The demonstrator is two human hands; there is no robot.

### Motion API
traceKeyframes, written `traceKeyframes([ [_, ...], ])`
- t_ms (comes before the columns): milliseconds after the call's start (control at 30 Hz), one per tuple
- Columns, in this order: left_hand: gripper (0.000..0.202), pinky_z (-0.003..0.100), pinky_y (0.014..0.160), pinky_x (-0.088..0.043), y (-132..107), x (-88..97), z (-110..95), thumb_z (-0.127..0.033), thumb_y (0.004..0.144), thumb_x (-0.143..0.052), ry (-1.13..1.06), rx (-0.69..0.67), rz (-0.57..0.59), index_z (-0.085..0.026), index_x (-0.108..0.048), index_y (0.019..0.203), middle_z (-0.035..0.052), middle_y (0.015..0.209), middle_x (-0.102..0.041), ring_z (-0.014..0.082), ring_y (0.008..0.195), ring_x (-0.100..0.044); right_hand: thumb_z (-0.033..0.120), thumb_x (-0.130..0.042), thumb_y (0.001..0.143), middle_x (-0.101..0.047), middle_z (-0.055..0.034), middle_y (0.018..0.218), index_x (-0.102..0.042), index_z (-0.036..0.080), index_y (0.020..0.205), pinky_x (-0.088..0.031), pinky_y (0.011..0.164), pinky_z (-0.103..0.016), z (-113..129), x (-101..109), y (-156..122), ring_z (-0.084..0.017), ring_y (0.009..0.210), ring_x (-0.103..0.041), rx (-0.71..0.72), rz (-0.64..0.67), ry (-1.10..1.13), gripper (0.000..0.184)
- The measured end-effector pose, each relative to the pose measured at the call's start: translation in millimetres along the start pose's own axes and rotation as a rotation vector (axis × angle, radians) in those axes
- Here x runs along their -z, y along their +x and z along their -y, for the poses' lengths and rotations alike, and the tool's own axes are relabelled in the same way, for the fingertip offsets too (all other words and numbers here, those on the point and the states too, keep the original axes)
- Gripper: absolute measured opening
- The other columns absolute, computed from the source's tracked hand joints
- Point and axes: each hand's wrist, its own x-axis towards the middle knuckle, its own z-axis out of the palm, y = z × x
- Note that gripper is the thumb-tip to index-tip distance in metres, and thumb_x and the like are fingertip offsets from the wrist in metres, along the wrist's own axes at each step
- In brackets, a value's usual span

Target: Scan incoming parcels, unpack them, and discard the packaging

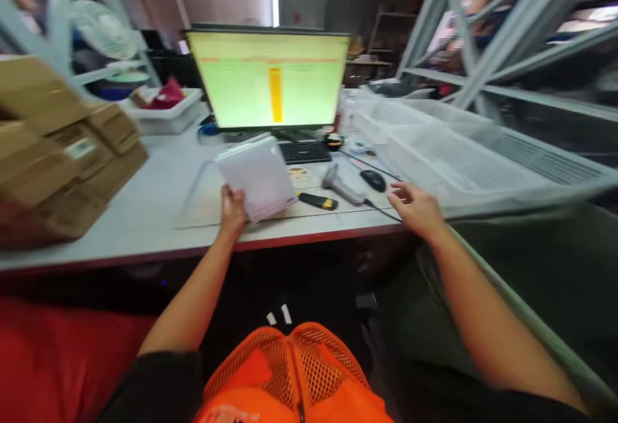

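Observation:
My left hand (232, 212) grips the near left corner of a flat pale package (259, 177) and holds it tilted above the table's front edge. My right hand (415, 207) hovers over the front edge of the table, fingers loosely spread and holding nothing. A grey handheld barcode scanner (340, 185) lies just left of that hand, with a black mouse (373, 180) behind it. A black and yellow cutter (317, 201) rests between the package and the scanner. The picture is smeared by motion.
A monitor (270, 78) with a green screen stands at the back, a black keyboard (305, 152) below it. Brown cardboard boxes (58, 152) are stacked at left. White plastic trays (434, 146) sit at right beside grey metal racking (487, 43). A white bin (167, 117) holds something red.

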Motion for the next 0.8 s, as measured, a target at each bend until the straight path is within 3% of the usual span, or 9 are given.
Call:
traceKeyframes([
  [67,0.091,0.040,0.109,-0.049,-5.5,21.5,9.3,-0.089,0.081,-0.061,0.029,0.014,-0.007,-0.022,-0.040,0.140,0.0153,0.135,-0.058,0.0266,0.125,-0.060,0.034,-0.063,0.092,-0.073,-0.0176,0.127,-0.063,0.012,0.139,-0.052,0.105,-0.041,27.1,-53.4,20.7,-0.028,0.114,-0.070,0.035,0.128,-0.059,0.051],
  [133,0.099,0.042,0.112,-0.047,-7.8,26.9,15.7,-0.082,0.077,-0.073,0.052,0.034,0.092,-0.023,-0.032,0.146,0.0182,0.142,-0.053,0.0290,0.130,-0.058,0.037,-0.060,0.094,-0.066,-0.0231,0.139,-0.054,0.007,0.148,-0.047,0.110,-0.044,50.7,-93.8,36.2,-0.033,0.128,-0.063,0.047,0.214,-0.152,0.062],
  [200,0.099,0.046,0.113,-0.046,-10.0,27.4,19.3,-0.069,0.078,-0.078,0.076,0.085,0.188,-0.025,-0.026,0.149,0.0196,0.146,-0.049,0.0303,0.132,-0.058,0.040,-0.057,0.096,-0.063,-0.0259,0.142,-0.049,0.006,0.151,-0.048,0.108,-0.047,69.9,-119.0,47.1,-0.037,0.131,-0.060,0.015,0.282,-0.275,0.065],
  [267,0.100,0.050,0.112,-0.047,-13.2,29.0,20.9,-0.058,0.080,-0.080,0.099,0.149,0.232,-0.024,-0.022,0.153,0.0211,0.148,-0.049,0.0316,0.131,-0.059,0.036,-0.053,0.096,-0.063,-0.0274,0.139,-0.050,0.005,0.148,-0.049,0.103,-0.046,84.1,-130.4,54.6,-0.038,0.128,-0.061,-0.047,0.311,-0.386,0.060],
  [367,0.099,0.053,0.113,-0.046,-17.8,33.3,21.0,-0.049,0.081,-0.081,0.177,0.208,0.241,-0.022,-0.022,0.156,0.0219,0.147,-0.053,0.0331,0.131,-0.061,0.033,-0.051,0.095,-0.064,-0.0292,0.134,-0.057,0.004,0.138,-0.050,0.094,-0.043,95.8,-128.4,59.5,-0.038,0.124,-0.063,-0.107,0.325,-0.473,0.052],
  [433,0.095,0.054,0.115,-0.044,-19.4,34.7,20.3,-0.046,0.081,-0.082,0.214,0.223,0.236,-0.022,-0.027,0.155,0.0208,0.146,-0.057,0.0332,0.132,-0.060,0.038,-0.051,0.094,-0.069,-0.0267,0.126,-0.063,0.008,0.129,-0.050,0.085,-0.040,98.4,-119.3,55.9,-0.037,0.115,-0.067,-0.068,0.364,-0.493,0.047],
  [533,0.093,0.054,0.117,-0.043,-19.8,34.1,19.1,-0.047,0.082,-0.083,0.217,0.241,0.229,-0.022,-0.031,0.155,0.0202,0.146,-0.058,0.0336,0.132,-0.061,0.043,-0.057,0.091,-0.075,-0.0171,0.109,-0.067,0.018,0.116,-0.045,0.075,-0.035,101.1,-103.2,37.3,-0.033,0.101,-0.070,0.173,0.440,-0.468,0.037],
  [633,0.093,0.054,0.116,-0.044,-19.9,33.0,18.6,-0.046,0.082,-0.084,0.208,0.255,0.216,-0.021,-0.033,0.155,0.0202,0.146,-0.059,0.0341,0.132,-0.061,0.039,-0.065,0.087,-0.077,-0.0107,0.099,-0.066,0.023,0.107,-0.040,0.071,-0.032,108.8,-93.4,11.0,-0.029,0.092,-0.069,0.414,0.528,-0.414,0.026],
  [800,0.093,0.054,0.117,-0.045,-22.7,32.8,16.9,-0.043,0.079,-0.087,0.166,0.269,0.185,-0.023,-0.037,0.155,0.0186,0.143,-0.062,0.0344,0.132,-0.062,0.033,-0.066,0.086,-0.078,-0.0089,0.100,-0.065,0.024,0.099,-0.037,0.069,-0.031,115.9,-95.4,-1.3,-0.026,0.087,-0.069,0.525,0.560,-0.382,0.016],
])
